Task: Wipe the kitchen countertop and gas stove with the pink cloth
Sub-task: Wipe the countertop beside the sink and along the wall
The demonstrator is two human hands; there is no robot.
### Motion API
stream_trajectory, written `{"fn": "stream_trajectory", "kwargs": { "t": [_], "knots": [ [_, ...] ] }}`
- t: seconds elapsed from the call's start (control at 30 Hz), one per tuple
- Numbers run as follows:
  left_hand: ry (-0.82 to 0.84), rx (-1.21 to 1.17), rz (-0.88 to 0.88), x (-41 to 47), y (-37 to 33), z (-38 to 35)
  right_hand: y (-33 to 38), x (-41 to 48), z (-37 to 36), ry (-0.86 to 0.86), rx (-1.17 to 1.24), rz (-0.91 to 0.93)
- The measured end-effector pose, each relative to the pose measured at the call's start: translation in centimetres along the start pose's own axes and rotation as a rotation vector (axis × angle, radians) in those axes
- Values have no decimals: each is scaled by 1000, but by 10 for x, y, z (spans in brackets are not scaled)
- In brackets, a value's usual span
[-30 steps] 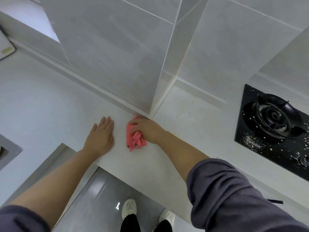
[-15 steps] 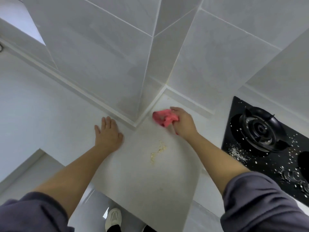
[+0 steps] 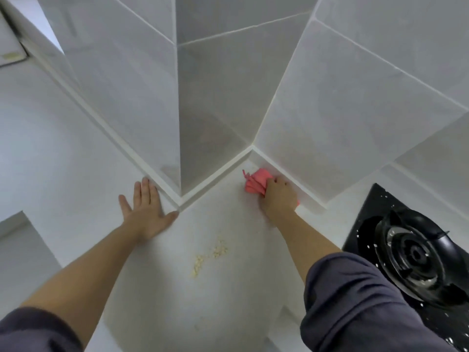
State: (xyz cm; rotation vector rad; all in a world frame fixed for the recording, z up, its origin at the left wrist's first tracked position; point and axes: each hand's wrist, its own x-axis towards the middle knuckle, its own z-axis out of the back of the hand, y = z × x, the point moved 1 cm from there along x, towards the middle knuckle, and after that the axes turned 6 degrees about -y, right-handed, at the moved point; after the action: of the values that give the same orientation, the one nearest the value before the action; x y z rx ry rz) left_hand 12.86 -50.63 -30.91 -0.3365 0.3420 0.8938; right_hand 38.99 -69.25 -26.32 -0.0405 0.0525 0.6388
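Note:
The pink cloth point(image 3: 256, 182) lies bunched on the white countertop point(image 3: 228, 288), deep in the corner where two wall tiles meet. My right hand point(image 3: 278, 198) grips it from the near side and covers its right half. My left hand point(image 3: 146, 212) rests flat on the counter with straight fingers, beside the jutting tiled column. The black gas stove point(image 3: 411, 252) sits to the right, speckled with white crumbs, its burner grate in view. A small heap of yellowish crumbs point(image 3: 210, 254) lies on the counter between my forearms.
A tiled column point(image 3: 177, 110) juts out over the counter between my hands. White trim point(image 3: 215, 174) runs along the wall bases. The counter's front edge drops away at the lower left point(image 3: 38, 237).
My right hand has pushed the cloth further back into the wall corner. The left hand has slid forward to the base of the column. The view has shifted closer.

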Motion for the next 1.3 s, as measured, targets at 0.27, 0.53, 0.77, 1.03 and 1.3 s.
{"fn": "stream_trajectory", "kwargs": {
  "t": [0.27, 0.53, 0.77, 1.03, 1.3],
  "knots": [
    [17, 17, 1, 3, -2, -8, 18, 31, 4, 42, -41, 62],
    [1, 6, 28, 6, 3, -8, 22, 39, -4, 66, 282, 153],
    [9, -12, 31, 5, -7, -10, 28, 44, 12, -62, 129, 131],
    [-1, -18, 37, 6, -3, -6, 42, 54, 11, 314, 807, -90],
    [9, -6, 30, 1, -5, -3, 33, 45, 29, 195, 820, -186]
  ]
}}
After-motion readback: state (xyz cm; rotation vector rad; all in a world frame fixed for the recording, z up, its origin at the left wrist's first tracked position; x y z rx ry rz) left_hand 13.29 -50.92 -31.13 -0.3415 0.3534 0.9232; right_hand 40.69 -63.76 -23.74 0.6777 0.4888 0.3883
